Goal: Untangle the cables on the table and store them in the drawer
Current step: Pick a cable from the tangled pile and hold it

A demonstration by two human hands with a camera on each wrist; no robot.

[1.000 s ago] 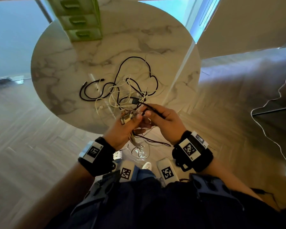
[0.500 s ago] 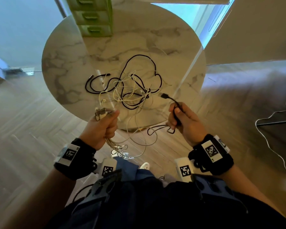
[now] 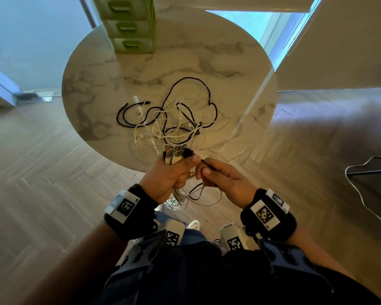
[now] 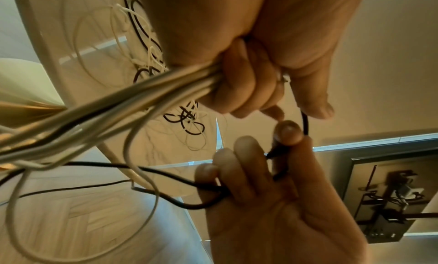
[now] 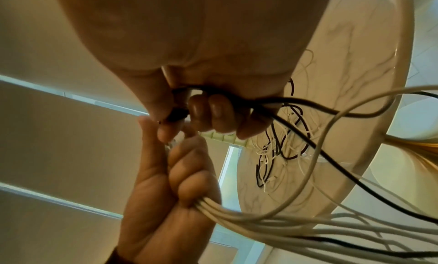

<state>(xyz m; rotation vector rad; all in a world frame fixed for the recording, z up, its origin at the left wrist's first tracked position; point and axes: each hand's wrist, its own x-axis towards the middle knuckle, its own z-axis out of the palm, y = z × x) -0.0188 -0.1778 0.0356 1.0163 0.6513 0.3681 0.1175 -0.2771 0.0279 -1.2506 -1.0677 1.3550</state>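
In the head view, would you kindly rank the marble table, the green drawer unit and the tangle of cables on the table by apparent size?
1. marble table
2. tangle of cables
3. green drawer unit, partly cropped, so its rank below the tangle is unsure.

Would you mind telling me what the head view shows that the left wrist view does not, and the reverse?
Only the head view shows the green drawer unit at the table's far edge and the USB plugs above the left hand. Only the left wrist view shows the pale cables leaving that fist from below. Both show the right hand pinching the black cable, and the tangle on the table.
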